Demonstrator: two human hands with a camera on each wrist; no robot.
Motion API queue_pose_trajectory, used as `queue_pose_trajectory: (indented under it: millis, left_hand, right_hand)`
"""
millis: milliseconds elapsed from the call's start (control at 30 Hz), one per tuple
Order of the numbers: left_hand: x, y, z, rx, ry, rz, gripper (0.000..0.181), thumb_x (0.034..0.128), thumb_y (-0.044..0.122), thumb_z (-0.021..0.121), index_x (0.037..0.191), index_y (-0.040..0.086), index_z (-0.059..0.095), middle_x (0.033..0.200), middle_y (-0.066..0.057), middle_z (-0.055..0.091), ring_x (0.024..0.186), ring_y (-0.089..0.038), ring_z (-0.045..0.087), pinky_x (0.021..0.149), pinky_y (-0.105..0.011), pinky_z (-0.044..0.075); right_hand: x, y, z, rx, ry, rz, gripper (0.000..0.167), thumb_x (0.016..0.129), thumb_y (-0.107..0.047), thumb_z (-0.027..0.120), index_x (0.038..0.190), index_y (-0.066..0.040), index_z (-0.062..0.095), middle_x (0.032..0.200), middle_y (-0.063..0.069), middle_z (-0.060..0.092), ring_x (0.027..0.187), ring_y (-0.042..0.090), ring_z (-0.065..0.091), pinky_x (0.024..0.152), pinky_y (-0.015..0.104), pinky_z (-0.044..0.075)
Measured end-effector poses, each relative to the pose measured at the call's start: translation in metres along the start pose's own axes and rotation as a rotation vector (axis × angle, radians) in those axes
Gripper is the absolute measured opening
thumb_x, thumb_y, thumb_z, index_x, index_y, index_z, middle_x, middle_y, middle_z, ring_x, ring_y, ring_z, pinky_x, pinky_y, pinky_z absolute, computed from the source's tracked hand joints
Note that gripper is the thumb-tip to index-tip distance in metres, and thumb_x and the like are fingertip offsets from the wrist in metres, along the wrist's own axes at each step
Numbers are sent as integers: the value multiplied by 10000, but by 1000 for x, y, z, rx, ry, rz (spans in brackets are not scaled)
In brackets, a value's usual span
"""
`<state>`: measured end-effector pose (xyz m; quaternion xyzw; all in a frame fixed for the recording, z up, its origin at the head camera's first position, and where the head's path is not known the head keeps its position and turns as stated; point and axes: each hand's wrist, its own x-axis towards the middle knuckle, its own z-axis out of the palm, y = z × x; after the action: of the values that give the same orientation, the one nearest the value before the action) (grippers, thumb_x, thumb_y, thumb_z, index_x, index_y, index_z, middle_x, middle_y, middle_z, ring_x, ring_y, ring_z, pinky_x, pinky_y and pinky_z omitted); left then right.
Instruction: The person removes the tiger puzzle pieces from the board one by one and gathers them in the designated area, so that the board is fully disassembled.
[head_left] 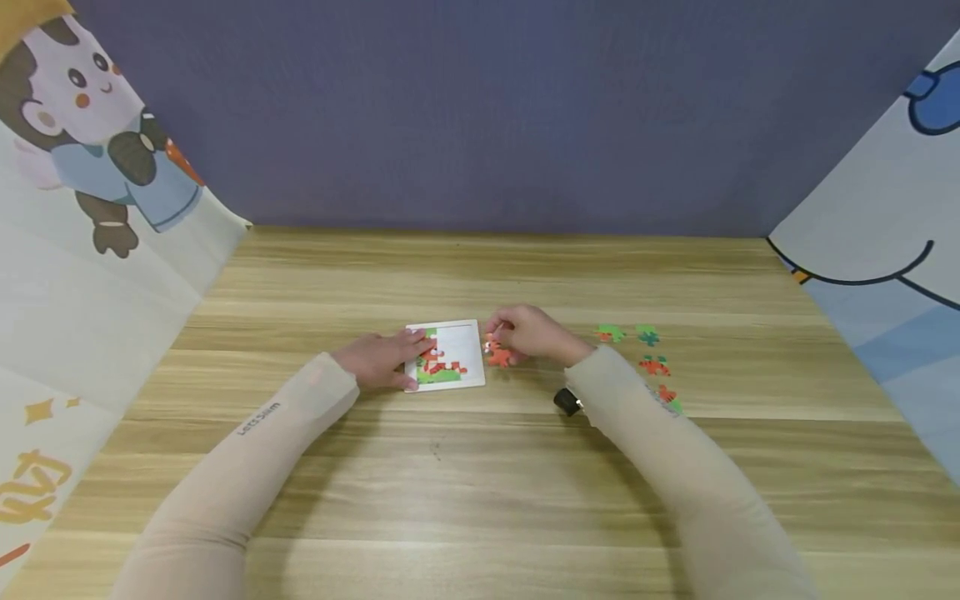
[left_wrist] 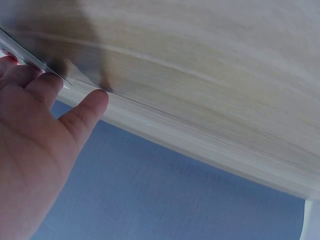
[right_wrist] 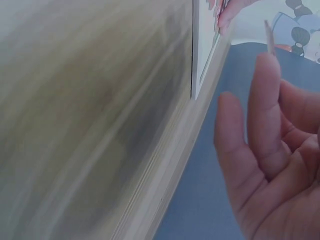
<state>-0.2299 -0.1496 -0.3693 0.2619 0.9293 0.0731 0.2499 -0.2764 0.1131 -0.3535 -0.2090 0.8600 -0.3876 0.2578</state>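
A white, flat square puzzle tray [head_left: 463,343] lies on the wood-grain bench [head_left: 450,500], with joined orange-and-green cartoon pieces [head_left: 441,376] along its left and lower parts. The left hand [head_left: 377,360] rests on the tray's left edge, its grip spread, the thumb apart from the fingers. Just beside the tray's right edge, the right hand [head_left: 531,332] has its grip pinching an orange, knobbed jigsaw piece [head_left: 498,356], which shows thin and edge-on in the right wrist view.

Farther right lie a green-and-orange loose piece [head_left: 611,333], a green loose piece [head_left: 647,335] and an orange-striped piece [head_left: 655,367]; nearer, more orange and green shows past the cream right sleeve [head_left: 645,433]. A small black object [head_left: 566,402] sits beside that cuff.

Dark print on the cream left sleeve [head_left: 292,425] reads "Lets Slim"; the right sleeve's print is too foreshortened to read. Gold lettering [head_left: 33,487] on the left wall is illegible to me.
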Motion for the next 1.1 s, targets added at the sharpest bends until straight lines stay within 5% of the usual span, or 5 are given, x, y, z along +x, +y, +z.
queue_pose_trajectory:
  millis: [633, 1100]
  left_hand:
    - [0, -1, 1, -4, -1, -1, 798, 919, 384, 612, 1533, 82, 201, 1582, -142, 147, 1444, -308, 128, 1090, -572, 228]
    - [-1, -1, 2, -4, -1, -9, 798, 923, 381, 602, 1535, 82, 188, 1583, -145, 139, 1446, -310, 117, 1094, -587, 204]
  right_hand:
    - [-32, 34, -35, 42, 77, 27, 255, 982, -24, 495, 1198, 78, 585, 865, 103, 564, 578, 126, 550, 630, 349, 546]
    - [-59, 57, -61, 143, 155, 108, 328, 954, -8, 543, 1262, 102, 564, 1190, 252, 603, 788, 90, 652, 756, 315, 556]
